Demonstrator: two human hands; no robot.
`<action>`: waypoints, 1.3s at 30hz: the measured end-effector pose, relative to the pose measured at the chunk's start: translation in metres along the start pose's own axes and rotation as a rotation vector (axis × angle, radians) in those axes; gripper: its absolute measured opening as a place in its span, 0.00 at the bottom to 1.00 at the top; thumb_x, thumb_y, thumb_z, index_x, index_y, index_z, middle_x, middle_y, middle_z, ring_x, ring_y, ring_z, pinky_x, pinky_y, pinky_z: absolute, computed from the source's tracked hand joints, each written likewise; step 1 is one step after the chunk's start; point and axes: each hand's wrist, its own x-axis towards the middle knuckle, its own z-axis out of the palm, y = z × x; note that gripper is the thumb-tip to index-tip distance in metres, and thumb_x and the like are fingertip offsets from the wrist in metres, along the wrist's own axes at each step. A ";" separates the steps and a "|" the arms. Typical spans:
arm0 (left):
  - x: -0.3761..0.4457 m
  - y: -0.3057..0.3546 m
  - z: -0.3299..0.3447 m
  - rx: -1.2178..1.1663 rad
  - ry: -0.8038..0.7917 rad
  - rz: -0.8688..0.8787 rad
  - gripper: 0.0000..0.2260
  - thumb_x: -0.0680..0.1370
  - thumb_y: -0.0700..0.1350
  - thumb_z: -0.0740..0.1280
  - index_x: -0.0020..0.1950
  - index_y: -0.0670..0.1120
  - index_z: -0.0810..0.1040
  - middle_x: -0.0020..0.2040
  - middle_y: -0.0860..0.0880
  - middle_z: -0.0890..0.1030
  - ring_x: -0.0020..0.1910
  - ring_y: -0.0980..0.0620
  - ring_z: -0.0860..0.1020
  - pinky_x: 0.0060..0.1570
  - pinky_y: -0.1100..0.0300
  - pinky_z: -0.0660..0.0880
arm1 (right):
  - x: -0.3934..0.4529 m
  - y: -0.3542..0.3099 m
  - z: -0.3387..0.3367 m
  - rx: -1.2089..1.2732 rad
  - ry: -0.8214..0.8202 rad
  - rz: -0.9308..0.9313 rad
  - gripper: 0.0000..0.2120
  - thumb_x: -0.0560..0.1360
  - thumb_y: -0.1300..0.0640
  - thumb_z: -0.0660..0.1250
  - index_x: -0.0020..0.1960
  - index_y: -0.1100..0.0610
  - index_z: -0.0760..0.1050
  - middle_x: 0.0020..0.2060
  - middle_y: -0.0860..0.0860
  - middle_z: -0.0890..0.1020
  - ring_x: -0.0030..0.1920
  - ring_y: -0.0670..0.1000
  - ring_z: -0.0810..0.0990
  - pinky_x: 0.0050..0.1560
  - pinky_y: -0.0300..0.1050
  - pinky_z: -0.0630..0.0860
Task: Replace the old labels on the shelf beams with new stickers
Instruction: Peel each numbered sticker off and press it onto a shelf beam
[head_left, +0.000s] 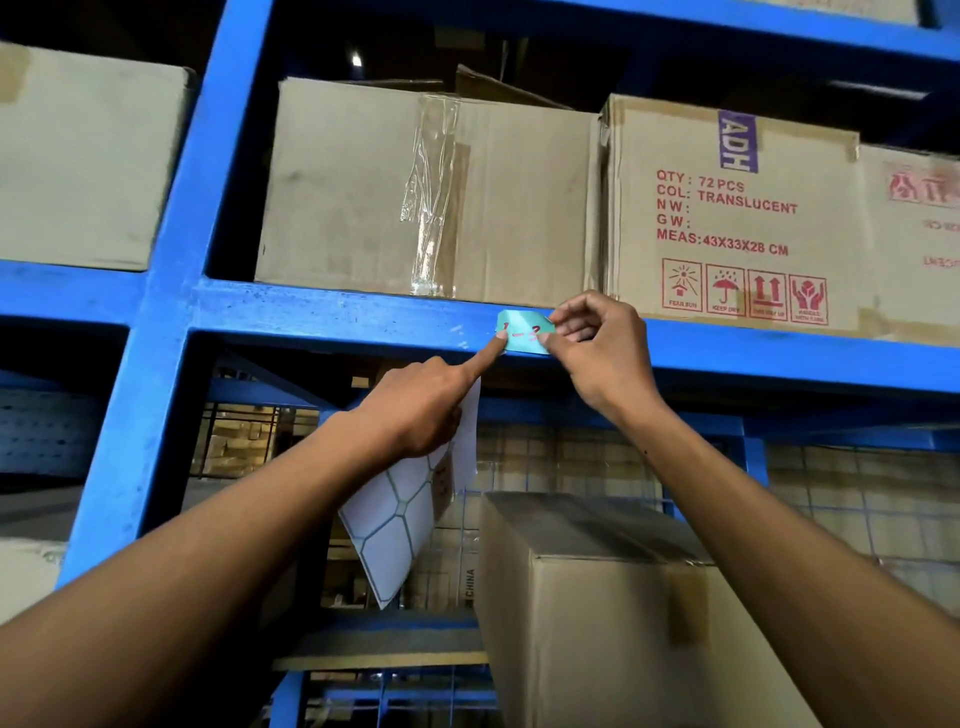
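A small teal label (524, 332) with red handwriting lies on the front of the blue shelf beam (337, 314). My right hand (602, 348) pinches the label's right end between thumb and fingers. My left hand (421, 405) presses its forefinger tip on the label's left end, while its other fingers hold a white sticker sheet (400, 525) that hangs below the hand. The sheet shows hexagon-shaped outlines.
Cardboard boxes stand on the shelf above the beam: a plain taped one (415, 192) and a printed one (737, 213). A blue upright post (161, 291) is at the left. Another carton (613, 608) sits on the lower level, with wire mesh behind it.
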 end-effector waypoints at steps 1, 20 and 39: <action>0.000 0.000 0.000 0.009 0.001 -0.006 0.40 0.76 0.41 0.61 0.74 0.59 0.34 0.31 0.50 0.61 0.28 0.52 0.62 0.25 0.58 0.54 | 0.000 0.000 0.000 0.002 0.003 0.003 0.07 0.69 0.64 0.73 0.43 0.56 0.76 0.36 0.50 0.79 0.33 0.43 0.73 0.28 0.25 0.69; -0.004 0.002 0.009 0.009 0.020 -0.028 0.43 0.76 0.39 0.63 0.74 0.59 0.32 0.30 0.50 0.60 0.26 0.53 0.59 0.28 0.57 0.59 | 0.008 0.005 0.002 -0.092 0.018 0.030 0.11 0.69 0.62 0.74 0.45 0.54 0.73 0.34 0.46 0.80 0.38 0.42 0.79 0.29 0.30 0.71; -0.007 0.002 0.000 0.008 0.021 -0.009 0.40 0.75 0.39 0.61 0.75 0.60 0.37 0.31 0.50 0.60 0.31 0.48 0.64 0.30 0.54 0.61 | -0.023 0.016 0.009 -0.836 -0.229 -0.345 0.29 0.75 0.55 0.56 0.75 0.45 0.51 0.44 0.60 0.79 0.36 0.55 0.70 0.35 0.48 0.68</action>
